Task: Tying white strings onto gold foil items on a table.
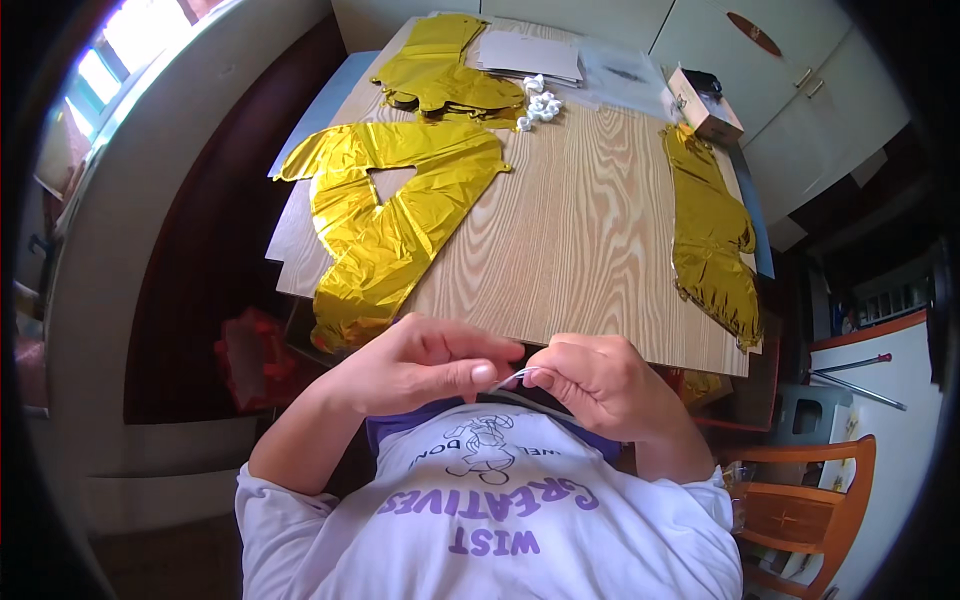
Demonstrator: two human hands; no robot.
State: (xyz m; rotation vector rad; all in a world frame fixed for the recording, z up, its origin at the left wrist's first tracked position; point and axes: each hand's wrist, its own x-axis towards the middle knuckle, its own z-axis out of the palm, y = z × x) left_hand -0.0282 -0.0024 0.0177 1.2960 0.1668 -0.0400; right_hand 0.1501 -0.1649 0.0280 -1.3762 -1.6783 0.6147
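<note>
Close to my body, just off the table's near edge, my right hand (600, 385) is closed in a pinch on a thin white ribbon (518, 375). The ribbon bends in a short arc toward my left hand (425, 365), whose fingers stretch out with the thumb apart from them. Whether the ribbon touches the left palm is hidden. On the table's left side lies a flat gold foil balloon (430, 215), uninflated and wrinkled, with a gap in its shape. Several more gold foil balloons (440, 75) are stacked behind it.
Another gold foil piece (710, 230) lies along the right edge of the wooden table (570, 230). At the back are small white bundles (540, 103), white sheets (530, 55), clear plastic (625, 80) and a box (705, 105). A wooden chair (810, 510) stands at right, a red bag (255, 355) at left.
</note>
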